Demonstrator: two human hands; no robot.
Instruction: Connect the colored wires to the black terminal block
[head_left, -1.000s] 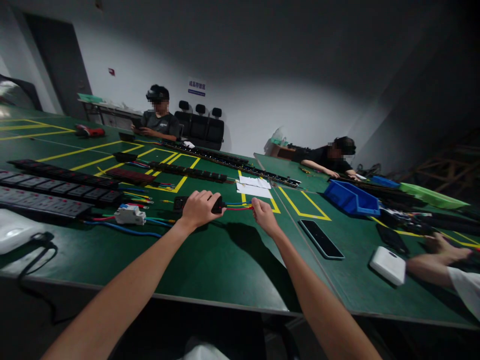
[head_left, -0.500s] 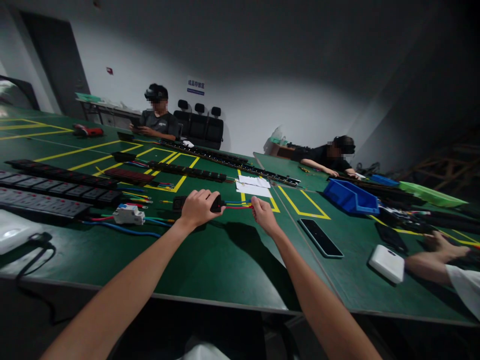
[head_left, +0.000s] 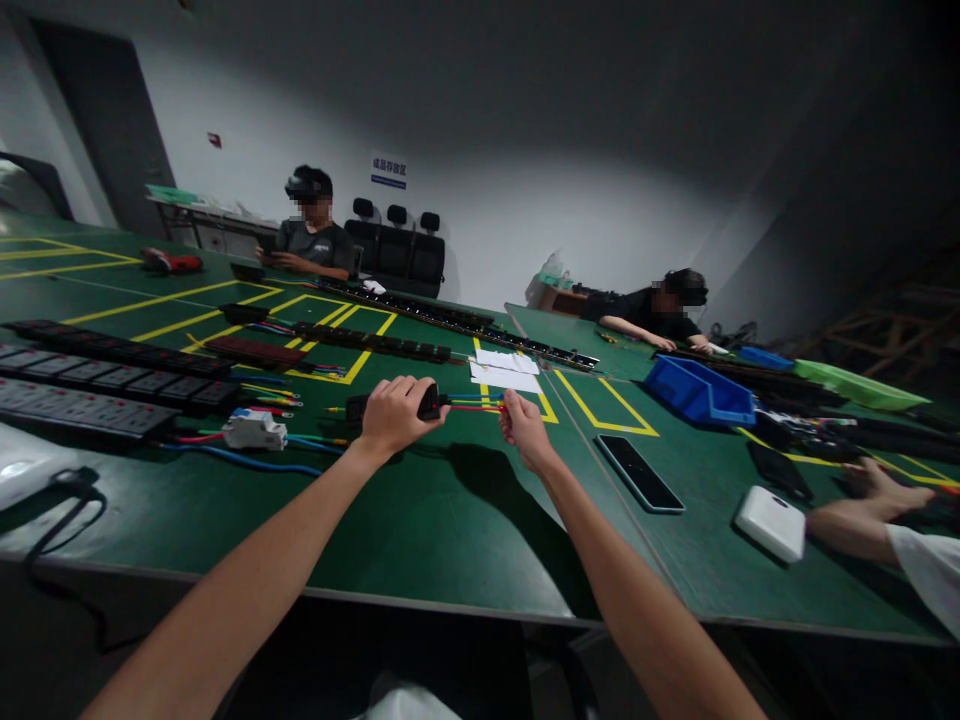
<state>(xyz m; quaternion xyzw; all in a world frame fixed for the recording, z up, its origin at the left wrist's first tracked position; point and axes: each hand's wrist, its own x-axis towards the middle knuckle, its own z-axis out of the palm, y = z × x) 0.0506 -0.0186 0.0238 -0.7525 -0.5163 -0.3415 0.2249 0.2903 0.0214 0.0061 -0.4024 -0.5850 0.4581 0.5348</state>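
Observation:
My left hand is wrapped over a black socket module, which sits just above the green table or on it; I cannot tell which. Blue, yellow-green and red wires come out of the module's right end. Their far ends are pinched between the thumb and fingers of my right hand, so they run fairly straight between both hands. To the left of the module lies a white circuit breaker with red and blue wires attached.
Several black power strips lie at the left. White paper sheets are beyond my hands. Rightward are a phone, a white power bank, a blue bin and a co-worker's hand. Two people sit across the table.
The whole view has shifted slightly. My hands keep their hold on the module and the wires, and the wires between them look a little more spread.

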